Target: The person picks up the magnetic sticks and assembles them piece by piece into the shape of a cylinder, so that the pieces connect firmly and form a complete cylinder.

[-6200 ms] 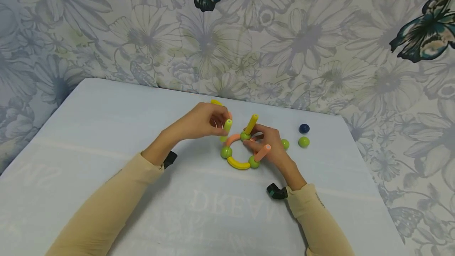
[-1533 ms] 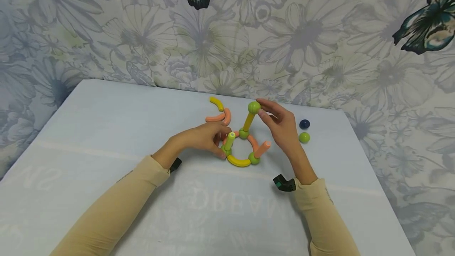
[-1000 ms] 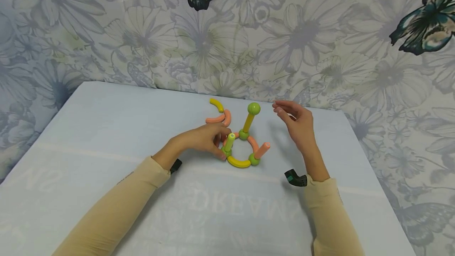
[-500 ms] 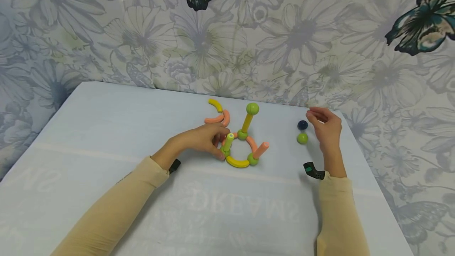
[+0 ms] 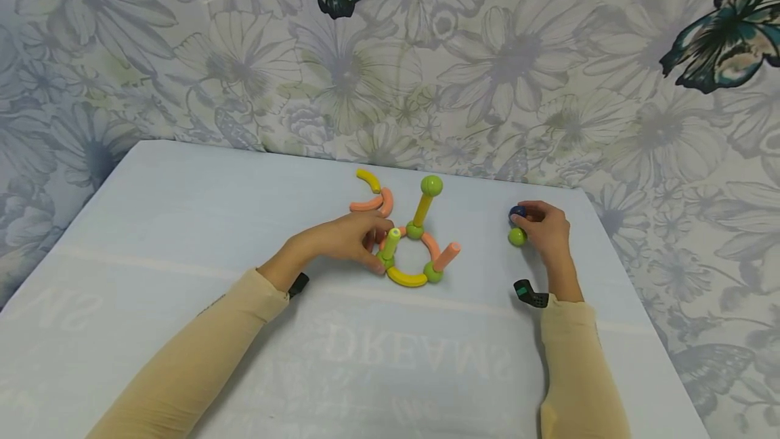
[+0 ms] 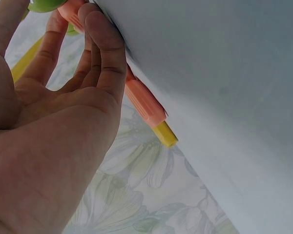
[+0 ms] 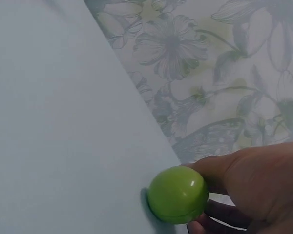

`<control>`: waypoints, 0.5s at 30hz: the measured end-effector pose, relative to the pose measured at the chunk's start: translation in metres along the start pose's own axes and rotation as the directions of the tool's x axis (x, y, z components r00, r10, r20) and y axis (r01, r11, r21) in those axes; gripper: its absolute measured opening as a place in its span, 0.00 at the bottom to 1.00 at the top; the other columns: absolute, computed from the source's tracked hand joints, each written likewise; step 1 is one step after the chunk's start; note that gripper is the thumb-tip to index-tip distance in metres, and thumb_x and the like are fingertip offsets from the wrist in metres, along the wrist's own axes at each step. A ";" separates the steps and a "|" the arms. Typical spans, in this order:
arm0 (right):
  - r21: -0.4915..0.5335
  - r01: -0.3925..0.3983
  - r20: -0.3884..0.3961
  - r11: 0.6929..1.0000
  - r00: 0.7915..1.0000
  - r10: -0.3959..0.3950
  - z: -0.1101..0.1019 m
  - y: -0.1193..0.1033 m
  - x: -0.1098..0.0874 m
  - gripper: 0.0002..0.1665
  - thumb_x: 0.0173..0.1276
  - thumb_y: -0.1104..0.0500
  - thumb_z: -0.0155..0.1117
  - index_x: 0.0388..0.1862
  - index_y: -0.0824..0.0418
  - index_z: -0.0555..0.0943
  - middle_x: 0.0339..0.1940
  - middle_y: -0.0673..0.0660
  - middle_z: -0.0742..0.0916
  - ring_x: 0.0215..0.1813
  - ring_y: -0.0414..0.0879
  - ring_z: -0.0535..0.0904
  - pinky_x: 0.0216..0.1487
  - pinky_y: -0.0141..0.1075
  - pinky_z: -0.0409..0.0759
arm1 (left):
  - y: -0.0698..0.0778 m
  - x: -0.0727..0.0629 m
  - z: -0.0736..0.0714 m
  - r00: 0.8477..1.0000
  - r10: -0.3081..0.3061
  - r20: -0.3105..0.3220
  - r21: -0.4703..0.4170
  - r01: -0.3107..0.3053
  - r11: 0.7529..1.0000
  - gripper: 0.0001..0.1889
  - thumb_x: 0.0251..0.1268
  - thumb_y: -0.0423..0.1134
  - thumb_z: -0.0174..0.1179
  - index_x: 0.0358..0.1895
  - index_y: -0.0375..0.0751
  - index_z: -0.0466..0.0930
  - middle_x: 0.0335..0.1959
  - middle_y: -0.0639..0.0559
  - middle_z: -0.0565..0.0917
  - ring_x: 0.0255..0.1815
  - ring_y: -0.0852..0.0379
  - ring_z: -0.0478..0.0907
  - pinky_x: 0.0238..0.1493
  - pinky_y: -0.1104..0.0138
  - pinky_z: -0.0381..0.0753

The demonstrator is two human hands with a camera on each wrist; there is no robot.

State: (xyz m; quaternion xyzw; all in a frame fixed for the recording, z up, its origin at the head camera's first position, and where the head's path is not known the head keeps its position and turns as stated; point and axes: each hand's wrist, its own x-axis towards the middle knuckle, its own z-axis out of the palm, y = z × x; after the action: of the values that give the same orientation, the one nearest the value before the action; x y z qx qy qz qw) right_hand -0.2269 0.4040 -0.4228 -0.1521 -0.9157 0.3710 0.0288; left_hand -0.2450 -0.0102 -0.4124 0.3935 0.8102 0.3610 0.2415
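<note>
In the head view, a ring of curved rods, such as the yellow arc [image 5: 407, 278], is joined by green balls and lies on the table. A yellow rod [image 5: 422, 211] topped by a green ball [image 5: 431, 185] rises from its back. A light green rod [image 5: 392, 243] and a pink rod [image 5: 448, 257] stand on the other joints. My left hand [image 5: 347, 239] holds the ring's left joint ball [image 5: 386, 261] between thumb and fingers. Over at the right, my right hand [image 5: 551, 230] pinches a dark blue ball [image 5: 517, 211]. A loose green ball [image 7: 178, 195] sits just before it, hiding the blue one in the right wrist view.
Behind the ring lie a curved yellow rod [image 5: 368, 180] and two curved pink rods [image 5: 365, 204]. The white table [image 5: 390, 358] ends at a wall with a flower pattern [image 5: 390, 73].
The light green rod was placed on the left joint, and a green ball on the yellow rod. My right hand left that ball, moved right and took the dark blue ball. My left hand stays.
</note>
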 end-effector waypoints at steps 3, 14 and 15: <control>-0.012 0.023 -0.033 1.000 0.999 -0.023 0.002 -0.001 0.000 0.26 0.75 0.54 0.70 0.68 0.61 0.82 0.66 0.67 0.85 0.64 0.60 0.81 0.62 0.45 0.76 | 0.001 0.000 -0.001 1.000 0.002 -0.005 0.003 -0.002 1.000 0.20 0.54 0.42 0.83 0.40 0.42 0.79 0.39 0.44 0.81 0.35 0.54 0.79 0.40 0.64 0.79; 0.119 0.178 -0.102 0.977 0.981 -0.166 -0.002 -0.020 -0.003 0.27 0.71 0.46 0.74 0.64 0.58 0.85 0.58 0.60 0.89 0.55 0.43 0.84 0.51 0.22 0.79 | 0.000 0.001 0.001 1.000 0.019 -0.022 0.028 -0.019 0.999 0.22 0.53 0.43 0.84 0.41 0.41 0.79 0.40 0.45 0.80 0.35 0.56 0.76 0.40 0.66 0.76; 0.164 0.202 -0.066 0.966 0.979 -0.194 -0.004 -0.026 -0.005 0.27 0.71 0.46 0.74 0.64 0.58 0.85 0.57 0.59 0.89 0.54 0.40 0.84 0.52 0.22 0.79 | 0.000 0.001 0.001 1.000 0.019 -0.024 0.031 -0.019 0.999 0.22 0.52 0.44 0.84 0.41 0.41 0.79 0.40 0.45 0.79 0.35 0.56 0.75 0.40 0.66 0.76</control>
State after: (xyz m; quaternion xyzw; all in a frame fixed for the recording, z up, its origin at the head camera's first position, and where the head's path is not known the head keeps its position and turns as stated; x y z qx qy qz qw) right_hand -0.2283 0.3878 -0.4019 -0.0659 -0.8904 0.4388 0.1013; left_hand -0.2449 -0.0088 -0.4134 0.4005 0.8149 0.3554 0.2220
